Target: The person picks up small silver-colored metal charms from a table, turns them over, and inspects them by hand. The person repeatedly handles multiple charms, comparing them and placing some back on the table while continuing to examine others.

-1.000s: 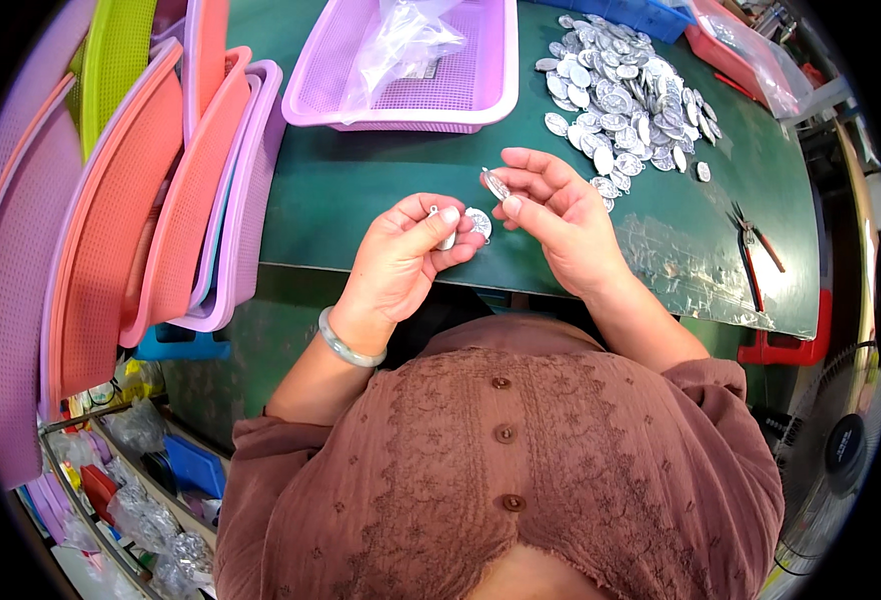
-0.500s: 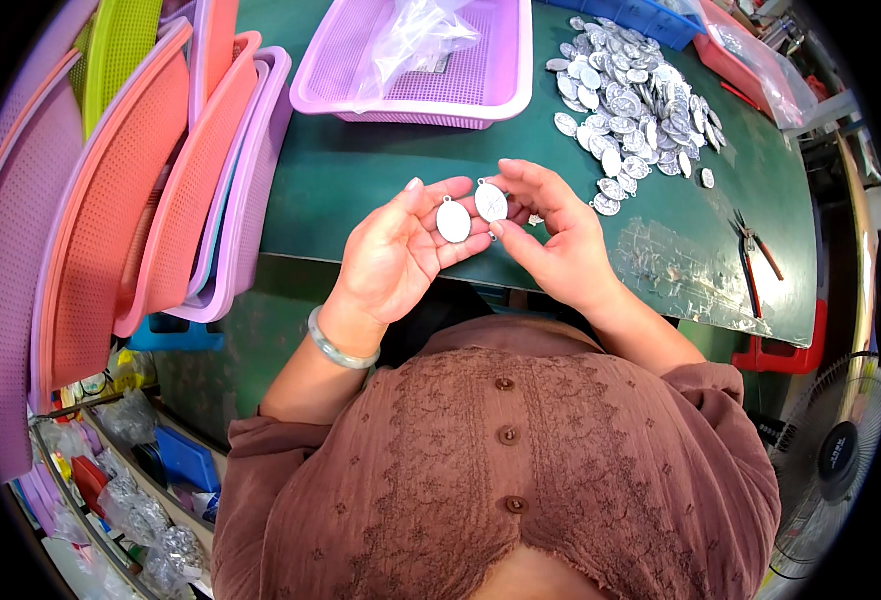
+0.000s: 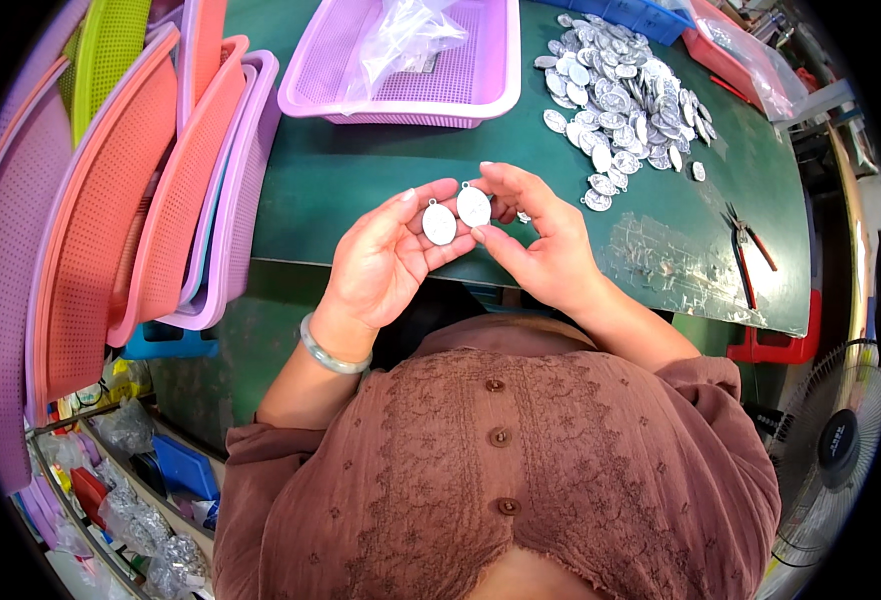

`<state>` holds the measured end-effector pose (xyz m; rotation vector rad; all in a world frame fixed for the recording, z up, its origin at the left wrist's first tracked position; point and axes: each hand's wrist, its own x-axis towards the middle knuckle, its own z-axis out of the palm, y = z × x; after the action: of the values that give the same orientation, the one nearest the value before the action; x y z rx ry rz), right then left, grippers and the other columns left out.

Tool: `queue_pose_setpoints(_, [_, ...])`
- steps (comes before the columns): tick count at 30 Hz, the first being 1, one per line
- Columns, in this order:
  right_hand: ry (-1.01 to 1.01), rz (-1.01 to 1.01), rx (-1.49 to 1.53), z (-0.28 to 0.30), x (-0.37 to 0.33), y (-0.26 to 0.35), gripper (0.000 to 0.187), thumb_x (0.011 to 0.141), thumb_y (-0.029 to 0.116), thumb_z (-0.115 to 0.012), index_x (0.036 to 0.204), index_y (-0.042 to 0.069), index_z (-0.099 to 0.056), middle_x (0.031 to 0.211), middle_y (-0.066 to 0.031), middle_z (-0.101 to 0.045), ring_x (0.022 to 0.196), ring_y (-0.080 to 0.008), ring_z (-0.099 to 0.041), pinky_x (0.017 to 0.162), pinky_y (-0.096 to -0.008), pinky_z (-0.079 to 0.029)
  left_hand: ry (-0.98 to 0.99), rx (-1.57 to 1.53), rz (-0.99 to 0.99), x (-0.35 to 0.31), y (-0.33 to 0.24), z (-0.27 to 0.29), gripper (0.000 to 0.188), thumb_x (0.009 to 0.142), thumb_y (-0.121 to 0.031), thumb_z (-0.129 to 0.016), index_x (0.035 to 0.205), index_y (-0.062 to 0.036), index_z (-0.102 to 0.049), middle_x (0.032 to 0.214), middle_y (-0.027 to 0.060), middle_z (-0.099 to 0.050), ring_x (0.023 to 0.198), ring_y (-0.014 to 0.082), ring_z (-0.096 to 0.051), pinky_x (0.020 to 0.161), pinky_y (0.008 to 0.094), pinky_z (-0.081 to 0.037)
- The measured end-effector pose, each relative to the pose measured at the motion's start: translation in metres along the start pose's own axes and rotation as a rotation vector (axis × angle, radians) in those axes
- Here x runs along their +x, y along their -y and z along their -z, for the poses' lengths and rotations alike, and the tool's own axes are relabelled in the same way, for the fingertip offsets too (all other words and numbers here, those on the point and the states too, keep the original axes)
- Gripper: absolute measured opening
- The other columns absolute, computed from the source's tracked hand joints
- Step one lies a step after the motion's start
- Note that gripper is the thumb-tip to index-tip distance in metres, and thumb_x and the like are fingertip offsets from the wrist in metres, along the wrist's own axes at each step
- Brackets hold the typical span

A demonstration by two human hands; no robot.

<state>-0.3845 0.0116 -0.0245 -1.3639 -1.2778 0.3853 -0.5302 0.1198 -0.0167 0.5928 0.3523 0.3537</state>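
Note:
Palm up, my left hand (image 3: 376, 262) holds an oval silver medal pendant (image 3: 439, 224) with a small loop at its top, lying across the fingers. My right hand (image 3: 551, 245) pinches a second oval medal pendant (image 3: 474, 205) between thumb and fingers, just right of the first and over my left fingertips. Another small silvery piece (image 3: 524, 217) shows partly by the curled fingers of my right hand; what it is I cannot tell. Beyond my right hand, a heap of similar oval medals (image 3: 621, 100) is spread over the green table (image 3: 381, 170).
A purple mesh basket (image 3: 401, 112) with a clear plastic bag (image 3: 401, 50) stands at the back. Red-handled pliers (image 3: 746, 250) lie on the right. Stacked coloured baskets (image 3: 111, 220) rise at left. A blue tray (image 3: 631, 18) and a fan (image 3: 836, 450) are farther out.
The whole view has shifted slightly, so everything sits a little farther left. Both hands keep nearly the same pose, each with its medal.

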Motion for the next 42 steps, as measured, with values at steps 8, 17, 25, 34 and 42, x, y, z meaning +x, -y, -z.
queue_pose_setpoints(8, [-0.002, 0.03, -0.038, -0.001, 0.002, 0.003, 0.045, 0.072, 0.002, -0.065, 0.114, 0.001, -0.049, 0.095, -0.0093, -0.059, 0.075, -0.0164, -0.058, 0.067, -0.0269, -0.049, -0.13, 0.189, -0.051, 0.001, 0.004, -0.01, 0.028, 0.086, -0.005, -0.051, 0.113, 0.0015, -0.049, 0.102, 0.0107, -0.057, 0.091, 0.0166, -0.058, 0.082, 0.0313, -0.049])
queue_pose_setpoints(17, [0.0, 0.061, -0.08, -0.001, -0.001, 0.003, 0.046, 0.071, 0.0, -0.065, 0.114, 0.001, -0.05, 0.097, -0.0114, -0.059, 0.077, -0.0191, -0.059, 0.067, -0.0287, -0.05, -0.15, 0.35, -0.14, 0.007, 0.012, -0.01, 0.023, 0.082, 0.002, -0.052, 0.104, -0.0007, -0.051, 0.098, 0.0068, -0.058, 0.083, 0.0123, -0.057, 0.074, 0.0258, -0.049])
queue_pose_setpoints(25, [0.01, 0.071, -0.07, 0.0, -0.003, 0.003, 0.047, 0.07, -0.001, -0.066, 0.114, 0.001, -0.049, 0.098, -0.0114, -0.058, 0.075, -0.0192, -0.059, 0.066, -0.0279, -0.05, -0.182, 0.395, -0.146, 0.009, 0.016, -0.015, 0.024, 0.08, 0.002, -0.052, 0.104, 0.0001, -0.05, 0.095, 0.0059, -0.058, 0.077, 0.0097, -0.055, 0.069, 0.0217, -0.047])
queue_pose_setpoints(34, [-0.041, -0.353, 0.52, 0.012, -0.001, 0.003, 0.042, 0.075, -0.006, -0.058, 0.115, -0.003, -0.045, 0.097, -0.0087, -0.057, 0.079, -0.0108, -0.057, 0.071, -0.0236, -0.047, -0.115, 0.473, -0.07, 0.02, 0.007, -0.025, 0.025, 0.082, 0.0, -0.051, 0.107, 0.0038, -0.049, 0.092, 0.0091, -0.059, 0.076, 0.0114, -0.057, 0.066, 0.0221, -0.048])
queue_pose_setpoints(42, [-0.143, -0.548, 0.776, 0.041, -0.003, -0.007, 0.04, 0.075, -0.004, -0.058, 0.113, -0.004, -0.046, 0.092, -0.0084, -0.058, 0.078, -0.0125, -0.057, 0.068, -0.0228, -0.046, -0.254, 0.935, -0.182, 0.027, -0.004, -0.005, 0.023, 0.084, -0.005, -0.051, 0.107, 0.0009, -0.054, 0.088, 0.0055, -0.059, 0.074, 0.0092, -0.055, 0.067, 0.0204, -0.045])
